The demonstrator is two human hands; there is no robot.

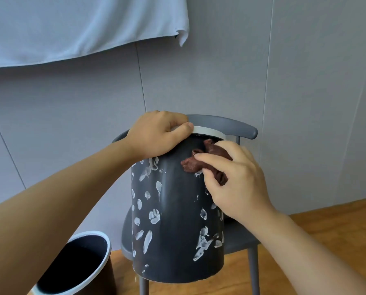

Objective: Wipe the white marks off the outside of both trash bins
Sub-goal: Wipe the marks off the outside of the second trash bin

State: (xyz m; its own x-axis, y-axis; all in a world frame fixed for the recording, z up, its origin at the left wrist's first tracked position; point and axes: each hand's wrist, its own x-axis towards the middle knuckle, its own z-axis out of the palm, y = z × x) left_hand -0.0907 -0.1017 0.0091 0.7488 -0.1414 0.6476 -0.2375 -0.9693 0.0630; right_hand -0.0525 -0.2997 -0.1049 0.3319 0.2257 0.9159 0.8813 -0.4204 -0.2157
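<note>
My left hand (156,135) grips bin (177,209) rim; right hand (233,179) pinches brown cloth (199,162), wiping upper marks. Next: sweep lower smears.

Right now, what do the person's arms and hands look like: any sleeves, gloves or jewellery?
Both arms are bare from as far up as the view reaches. No sleeve shows on either forearm. The left hand and the right hand wear no gloves, and no ring, watch or bracelet shows on the fingers or wrists. The fingernails that show are short and unpainted.
</note>
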